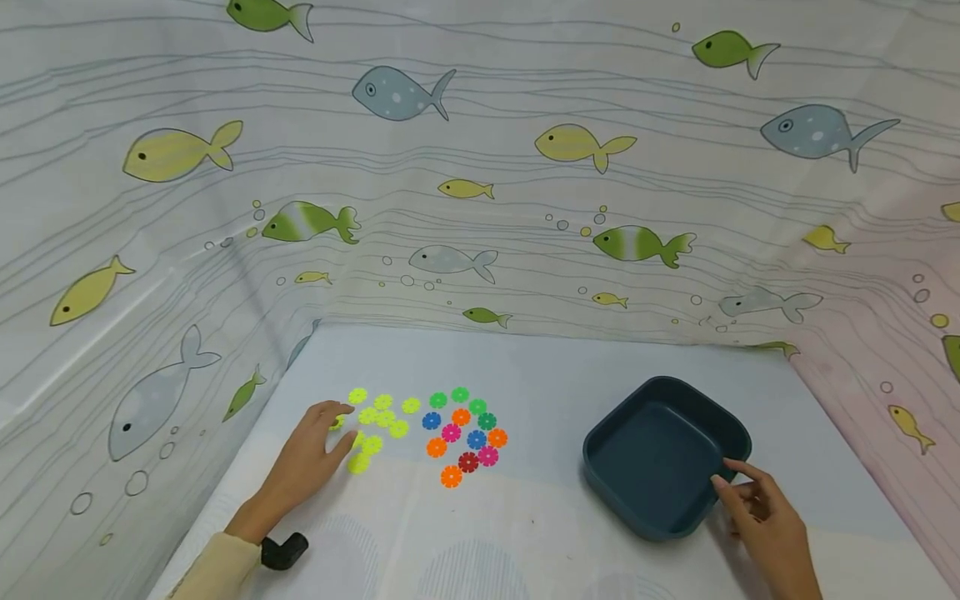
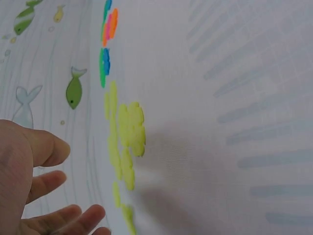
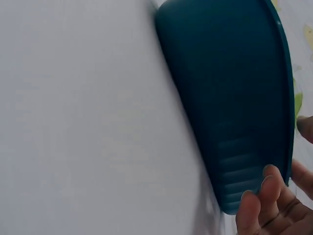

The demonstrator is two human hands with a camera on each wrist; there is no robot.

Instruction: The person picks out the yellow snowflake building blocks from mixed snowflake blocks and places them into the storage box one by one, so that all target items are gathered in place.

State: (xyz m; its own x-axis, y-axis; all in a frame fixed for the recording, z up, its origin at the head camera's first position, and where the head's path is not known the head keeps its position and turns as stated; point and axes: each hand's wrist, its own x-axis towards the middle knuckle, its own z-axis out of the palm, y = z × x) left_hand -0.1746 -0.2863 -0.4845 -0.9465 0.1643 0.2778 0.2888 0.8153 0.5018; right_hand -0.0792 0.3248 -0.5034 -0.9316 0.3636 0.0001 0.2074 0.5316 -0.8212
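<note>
In the head view the left hand (image 1: pixel 311 450) hovers at the left edge of a group of yellow notched discs (image 1: pixel 384 418), fingers parted and holding nothing. Its relaxed fingers also show in the left wrist view, beside the yellow discs (image 2: pixel 132 127). At the right, the right hand (image 1: pixel 772 525) grips the near right rim of a dark blue square tray (image 1: pixel 652 454), thumb and index finger at the rim. In the right wrist view the fingers of the right hand (image 3: pixel 279 205) lie against the outer wall of the tray (image 3: pixel 225 98).
Green, blue, orange, pink and dark red discs (image 1: pixel 468 462) lie between the yellow discs and the tray. A black object (image 1: pixel 285 552) is at the left wrist. Fish-patterned sheeting (image 1: pixel 480 150) rises behind and at both sides of the white surface (image 1: pixel 480 533).
</note>
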